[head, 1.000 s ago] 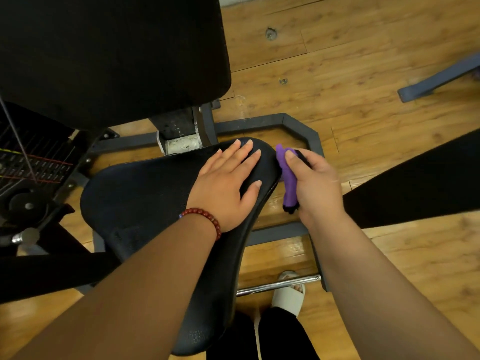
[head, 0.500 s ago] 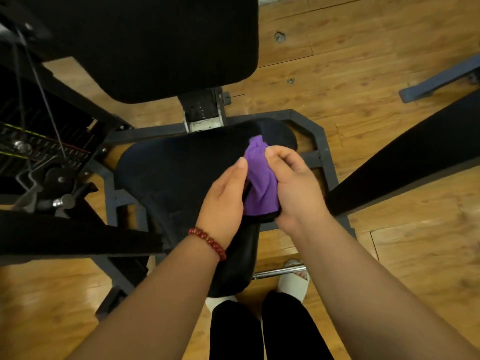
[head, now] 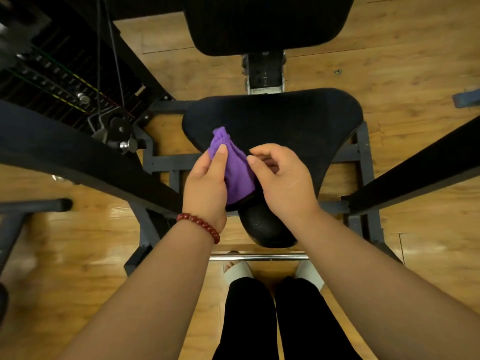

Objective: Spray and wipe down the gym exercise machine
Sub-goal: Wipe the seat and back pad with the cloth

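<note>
Purple cloth (head: 237,170), bunched and creased, stands upright in left hand (head: 205,185), pinched under the thumb, over the near-left part of the black padded seat (head: 285,120), a broad triangle narrowing nearward, back pad (head: 259,22) beyond.

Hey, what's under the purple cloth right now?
The black seat pad shows around and below the purple cloth, which the left hand pinches, the right hand beside it. The pad's surface directly beneath the cloth and hands is covered.
</note>
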`<action>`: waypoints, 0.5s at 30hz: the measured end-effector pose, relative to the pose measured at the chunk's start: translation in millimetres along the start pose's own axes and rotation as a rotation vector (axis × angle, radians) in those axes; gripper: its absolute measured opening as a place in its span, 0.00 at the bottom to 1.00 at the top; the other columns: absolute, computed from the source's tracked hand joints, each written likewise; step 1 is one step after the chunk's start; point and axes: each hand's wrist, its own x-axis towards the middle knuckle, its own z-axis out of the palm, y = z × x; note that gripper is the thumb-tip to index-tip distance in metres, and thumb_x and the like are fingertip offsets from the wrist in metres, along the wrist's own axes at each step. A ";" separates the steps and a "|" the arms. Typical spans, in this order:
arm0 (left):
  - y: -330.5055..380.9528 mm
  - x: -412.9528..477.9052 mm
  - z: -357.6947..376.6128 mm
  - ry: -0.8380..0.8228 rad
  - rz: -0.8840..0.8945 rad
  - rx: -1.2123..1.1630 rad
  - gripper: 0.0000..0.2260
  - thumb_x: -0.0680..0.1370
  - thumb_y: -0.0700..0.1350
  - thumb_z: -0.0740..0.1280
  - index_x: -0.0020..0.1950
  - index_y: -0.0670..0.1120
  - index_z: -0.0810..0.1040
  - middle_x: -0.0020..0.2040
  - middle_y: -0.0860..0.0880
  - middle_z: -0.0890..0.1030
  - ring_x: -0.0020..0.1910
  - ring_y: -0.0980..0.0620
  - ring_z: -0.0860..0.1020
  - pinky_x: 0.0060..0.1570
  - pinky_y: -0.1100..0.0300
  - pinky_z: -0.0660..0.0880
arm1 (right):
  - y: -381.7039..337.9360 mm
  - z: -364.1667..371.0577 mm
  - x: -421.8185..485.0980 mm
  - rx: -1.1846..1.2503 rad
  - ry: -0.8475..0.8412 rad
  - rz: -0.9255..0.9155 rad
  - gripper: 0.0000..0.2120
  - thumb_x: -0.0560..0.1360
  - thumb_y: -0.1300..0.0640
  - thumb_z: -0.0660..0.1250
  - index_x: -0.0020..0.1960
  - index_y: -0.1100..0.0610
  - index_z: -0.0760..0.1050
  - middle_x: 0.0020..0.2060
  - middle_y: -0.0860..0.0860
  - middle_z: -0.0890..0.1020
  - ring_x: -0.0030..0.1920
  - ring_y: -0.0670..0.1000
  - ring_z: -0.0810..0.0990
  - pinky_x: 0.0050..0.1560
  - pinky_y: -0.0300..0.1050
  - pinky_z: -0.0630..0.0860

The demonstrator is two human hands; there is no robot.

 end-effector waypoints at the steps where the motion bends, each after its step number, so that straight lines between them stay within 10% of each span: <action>1: -0.6 -0.9 -4.5 -0.002 -0.002 0.005 0.05 0.79 0.55 0.64 0.50 0.59 0.79 0.52 0.54 0.83 0.55 0.52 0.80 0.58 0.51 0.78 | 1.1 1.5 -4.0 -0.034 -0.003 -0.023 0.09 0.79 0.52 0.66 0.57 0.51 0.78 0.50 0.43 0.77 0.50 0.39 0.76 0.51 0.23 0.69; 15: -46.4 12.6 -47.1 0.203 -0.081 -0.052 0.20 0.81 0.51 0.63 0.74 0.57 0.67 0.67 0.55 0.72 0.67 0.53 0.71 0.69 0.49 0.68 | 17.0 -4.6 -23.3 -0.640 -0.198 -0.324 0.16 0.79 0.50 0.64 0.65 0.53 0.77 0.65 0.49 0.77 0.71 0.49 0.70 0.69 0.47 0.61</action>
